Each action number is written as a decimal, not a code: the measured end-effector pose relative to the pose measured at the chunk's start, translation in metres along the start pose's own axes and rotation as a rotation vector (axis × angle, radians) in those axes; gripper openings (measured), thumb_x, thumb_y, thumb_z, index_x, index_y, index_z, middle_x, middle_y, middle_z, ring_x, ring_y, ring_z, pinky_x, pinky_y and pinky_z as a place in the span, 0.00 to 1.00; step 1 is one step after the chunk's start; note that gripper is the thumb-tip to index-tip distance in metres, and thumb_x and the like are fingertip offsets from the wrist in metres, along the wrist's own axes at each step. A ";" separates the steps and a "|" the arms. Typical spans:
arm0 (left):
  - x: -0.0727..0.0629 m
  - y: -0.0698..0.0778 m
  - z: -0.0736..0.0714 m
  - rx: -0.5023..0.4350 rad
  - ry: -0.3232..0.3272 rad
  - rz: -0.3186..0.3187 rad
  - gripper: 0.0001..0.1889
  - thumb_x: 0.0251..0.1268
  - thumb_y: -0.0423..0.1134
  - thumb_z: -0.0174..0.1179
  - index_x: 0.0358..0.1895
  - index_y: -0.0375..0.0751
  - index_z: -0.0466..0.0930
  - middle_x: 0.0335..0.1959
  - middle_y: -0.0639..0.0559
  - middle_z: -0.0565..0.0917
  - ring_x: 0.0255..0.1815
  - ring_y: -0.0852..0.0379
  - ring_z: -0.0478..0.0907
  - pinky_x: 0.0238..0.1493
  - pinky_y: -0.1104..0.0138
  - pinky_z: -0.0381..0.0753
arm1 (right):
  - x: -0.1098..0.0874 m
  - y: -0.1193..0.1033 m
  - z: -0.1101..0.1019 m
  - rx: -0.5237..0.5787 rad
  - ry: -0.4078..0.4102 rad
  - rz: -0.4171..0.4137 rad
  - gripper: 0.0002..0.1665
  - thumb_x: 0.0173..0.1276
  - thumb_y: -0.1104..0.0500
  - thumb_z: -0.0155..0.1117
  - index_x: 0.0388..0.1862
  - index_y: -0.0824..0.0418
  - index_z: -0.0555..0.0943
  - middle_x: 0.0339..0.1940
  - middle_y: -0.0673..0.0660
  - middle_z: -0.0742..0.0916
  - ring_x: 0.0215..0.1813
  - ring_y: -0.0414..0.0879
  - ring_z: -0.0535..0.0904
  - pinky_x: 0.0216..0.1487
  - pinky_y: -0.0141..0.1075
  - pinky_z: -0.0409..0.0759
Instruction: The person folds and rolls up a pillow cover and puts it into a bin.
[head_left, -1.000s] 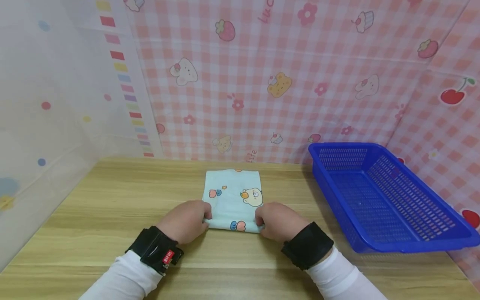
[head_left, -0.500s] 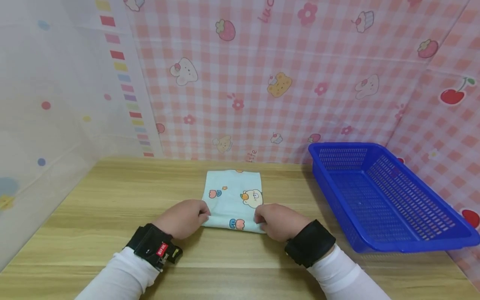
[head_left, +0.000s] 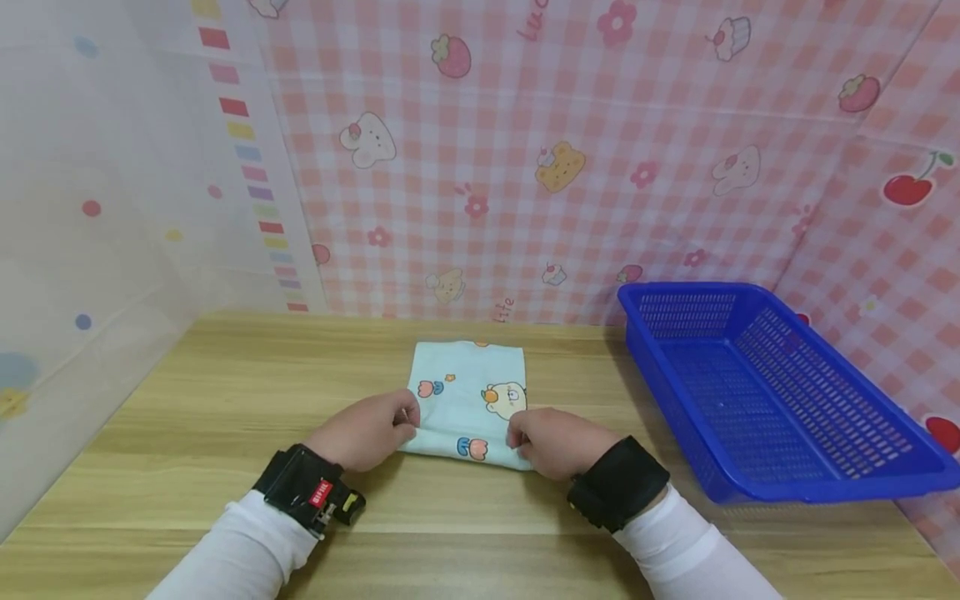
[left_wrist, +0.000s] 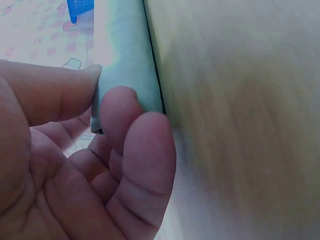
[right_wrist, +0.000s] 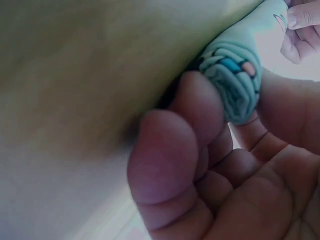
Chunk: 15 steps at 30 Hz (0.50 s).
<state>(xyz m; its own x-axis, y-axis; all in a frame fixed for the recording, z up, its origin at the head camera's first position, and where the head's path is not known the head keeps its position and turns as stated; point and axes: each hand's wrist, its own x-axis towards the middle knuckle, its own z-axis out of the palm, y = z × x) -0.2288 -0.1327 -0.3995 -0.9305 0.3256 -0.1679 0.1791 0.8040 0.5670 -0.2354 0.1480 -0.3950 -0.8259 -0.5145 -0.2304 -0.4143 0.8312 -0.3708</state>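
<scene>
A pale mint cloth (head_left: 465,404), printed with a bear and tulips, lies on the table with its near edge rolled up. My left hand (head_left: 366,435) pinches the left end of the roll between thumb and fingers. At the right end, my right hand (head_left: 564,442) holds the roll the same way. In the left wrist view the thumb and fingertips (left_wrist: 148,145) lie on opposite sides of the roll (left_wrist: 125,45). Several coiled layers show at the roll's end (right_wrist: 235,87) in the right wrist view, close beside the right fingers (right_wrist: 162,155).
A blue perforated plastic basket (head_left: 678,408) stands to the right of the cloth. Behind the wooden table (head_left: 465,533) hangs a pink checked sheet (head_left: 495,233) with cartoon prints. A pale dotted sheet (head_left: 127,250) covers the left side.
My left hand has shifted slightly left and away from me, still pinching the roll. The rolled edge now slants a little, its right end nearer me. My right hand has barely moved.
</scene>
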 end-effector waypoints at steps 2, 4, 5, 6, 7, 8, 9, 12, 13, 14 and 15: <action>0.001 0.000 0.000 -0.002 0.010 0.008 0.04 0.78 0.37 0.60 0.40 0.48 0.77 0.35 0.52 0.81 0.33 0.54 0.75 0.35 0.61 0.73 | 0.000 0.000 -0.001 -0.001 0.008 0.000 0.06 0.75 0.65 0.63 0.39 0.55 0.82 0.40 0.52 0.86 0.42 0.45 0.78 0.52 0.46 0.79; 0.001 0.002 0.001 0.012 0.025 0.010 0.05 0.77 0.36 0.60 0.38 0.49 0.77 0.34 0.52 0.80 0.31 0.54 0.74 0.34 0.62 0.73 | 0.000 0.000 0.000 -0.004 0.018 0.002 0.06 0.75 0.65 0.63 0.38 0.54 0.82 0.39 0.51 0.86 0.40 0.45 0.78 0.50 0.45 0.79; 0.000 0.003 0.001 0.023 0.035 0.010 0.06 0.77 0.36 0.61 0.37 0.49 0.78 0.33 0.52 0.80 0.31 0.54 0.74 0.34 0.62 0.72 | 0.000 0.001 -0.001 -0.005 0.026 0.001 0.07 0.74 0.65 0.64 0.38 0.53 0.82 0.39 0.51 0.86 0.40 0.45 0.78 0.49 0.45 0.79; 0.000 0.004 0.002 0.035 0.048 0.012 0.06 0.76 0.36 0.61 0.37 0.49 0.79 0.32 0.53 0.80 0.31 0.54 0.74 0.34 0.62 0.73 | 0.000 0.001 -0.001 -0.006 0.035 0.000 0.08 0.74 0.65 0.65 0.37 0.52 0.82 0.38 0.51 0.86 0.39 0.45 0.77 0.48 0.44 0.78; 0.000 0.005 0.003 0.049 0.060 0.017 0.06 0.76 0.35 0.62 0.36 0.49 0.80 0.32 0.53 0.80 0.31 0.54 0.74 0.34 0.62 0.73 | 0.000 0.001 -0.001 -0.007 0.042 0.000 0.08 0.74 0.65 0.65 0.36 0.52 0.82 0.37 0.51 0.86 0.38 0.45 0.77 0.47 0.44 0.78; -0.001 0.006 0.003 0.066 0.074 0.020 0.06 0.75 0.35 0.62 0.36 0.49 0.81 0.33 0.53 0.81 0.31 0.54 0.75 0.35 0.62 0.73 | 0.000 0.001 0.000 -0.010 0.049 0.004 0.08 0.73 0.65 0.66 0.35 0.51 0.82 0.37 0.50 0.86 0.38 0.45 0.77 0.47 0.43 0.78; -0.001 0.008 0.004 0.081 0.083 0.021 0.06 0.74 0.34 0.62 0.36 0.49 0.83 0.34 0.53 0.82 0.32 0.54 0.75 0.35 0.62 0.74 | 0.000 0.001 -0.001 -0.012 0.056 0.005 0.08 0.73 0.65 0.66 0.35 0.51 0.82 0.36 0.50 0.86 0.38 0.45 0.77 0.47 0.43 0.78; -0.003 0.012 0.004 0.126 0.096 0.025 0.07 0.71 0.32 0.63 0.36 0.48 0.87 0.39 0.52 0.85 0.35 0.54 0.76 0.39 0.63 0.75 | 0.000 0.000 -0.001 -0.012 0.071 0.012 0.09 0.71 0.65 0.68 0.33 0.52 0.82 0.34 0.49 0.85 0.37 0.44 0.77 0.47 0.43 0.78; -0.003 0.013 0.004 0.135 0.094 0.023 0.08 0.70 0.30 0.63 0.37 0.48 0.88 0.40 0.52 0.86 0.36 0.54 0.76 0.39 0.62 0.75 | 0.000 0.000 -0.001 -0.010 0.077 0.010 0.09 0.71 0.65 0.69 0.32 0.52 0.82 0.33 0.49 0.84 0.37 0.44 0.77 0.46 0.43 0.78; -0.004 0.014 0.004 0.145 0.092 0.021 0.08 0.68 0.29 0.63 0.37 0.47 0.89 0.41 0.51 0.86 0.36 0.54 0.76 0.39 0.62 0.76 | 0.000 -0.001 -0.001 -0.010 0.083 0.004 0.09 0.70 0.66 0.69 0.32 0.53 0.82 0.32 0.49 0.84 0.37 0.44 0.76 0.46 0.43 0.78; -0.005 0.015 0.004 0.149 0.088 0.016 0.08 0.67 0.29 0.63 0.37 0.47 0.89 0.42 0.51 0.86 0.36 0.54 0.76 0.39 0.62 0.76 | 0.000 -0.001 -0.001 -0.009 0.088 -0.006 0.09 0.70 0.66 0.69 0.31 0.53 0.82 0.32 0.48 0.83 0.37 0.44 0.76 0.46 0.42 0.78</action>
<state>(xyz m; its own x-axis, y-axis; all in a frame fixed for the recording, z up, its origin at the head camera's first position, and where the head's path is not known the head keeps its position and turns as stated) -0.2203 -0.1199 -0.3930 -0.9504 0.2992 -0.0846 0.2334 0.8663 0.4417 -0.2353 0.1468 -0.3939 -0.8538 -0.4991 -0.1478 -0.4225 0.8303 -0.3633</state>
